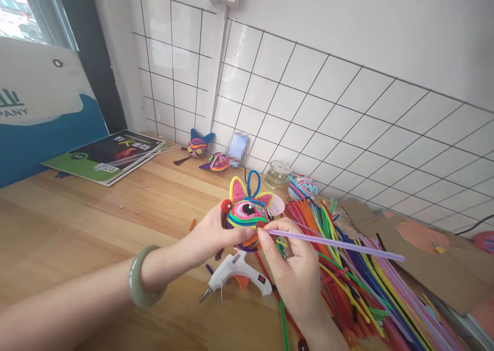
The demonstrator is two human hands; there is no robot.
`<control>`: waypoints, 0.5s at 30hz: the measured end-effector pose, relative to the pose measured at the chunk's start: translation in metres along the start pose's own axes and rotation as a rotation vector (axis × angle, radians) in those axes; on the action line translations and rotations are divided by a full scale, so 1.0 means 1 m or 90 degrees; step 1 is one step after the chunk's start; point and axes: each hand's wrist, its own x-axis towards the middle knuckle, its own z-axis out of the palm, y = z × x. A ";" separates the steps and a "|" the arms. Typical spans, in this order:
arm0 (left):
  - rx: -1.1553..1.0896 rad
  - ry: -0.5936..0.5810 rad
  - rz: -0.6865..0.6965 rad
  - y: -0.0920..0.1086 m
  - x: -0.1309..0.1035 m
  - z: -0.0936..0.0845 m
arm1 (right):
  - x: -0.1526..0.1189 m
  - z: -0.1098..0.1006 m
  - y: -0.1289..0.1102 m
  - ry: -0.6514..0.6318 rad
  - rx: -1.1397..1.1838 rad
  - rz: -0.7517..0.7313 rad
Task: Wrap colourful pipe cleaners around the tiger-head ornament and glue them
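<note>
Left fingers (pixel 244 234) clasping a colourful ornament (pixel 247 210), right fingers (pixel 271 246) pinching a lilac pipe cleaner (pixel 335 242), wooden table (pixel 96 227), grid-lined white wall (pixel 312 78)

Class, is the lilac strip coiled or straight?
Straight: the lilac strip extends uncoiled from the right hand; its held end is hidden.

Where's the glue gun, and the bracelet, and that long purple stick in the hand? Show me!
Glue gun (pixel 236 266): head view, on its white body.
Bracelet (pixel 136 281): head view, on the left side of its band.
Purple stick (pixel 339 244): head view, about midway along it.
</note>
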 end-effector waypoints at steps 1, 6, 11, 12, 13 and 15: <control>0.007 0.001 -0.003 0.001 0.000 0.000 | 0.000 0.000 0.000 0.001 -0.003 -0.006; 0.033 0.012 -0.020 0.004 -0.001 0.001 | 0.001 0.000 0.000 0.004 -0.014 -0.035; 0.074 0.030 -0.027 0.002 0.000 0.001 | 0.001 0.001 0.000 -0.002 -0.020 -0.017; 0.084 0.035 -0.022 0.002 0.000 0.001 | 0.001 0.001 0.000 -0.007 -0.018 -0.012; 0.092 0.038 -0.017 0.002 0.000 0.001 | 0.001 0.001 0.000 -0.014 -0.011 -0.006; 0.111 0.036 -0.018 0.002 0.001 0.000 | 0.000 -0.001 0.001 -0.038 0.022 0.016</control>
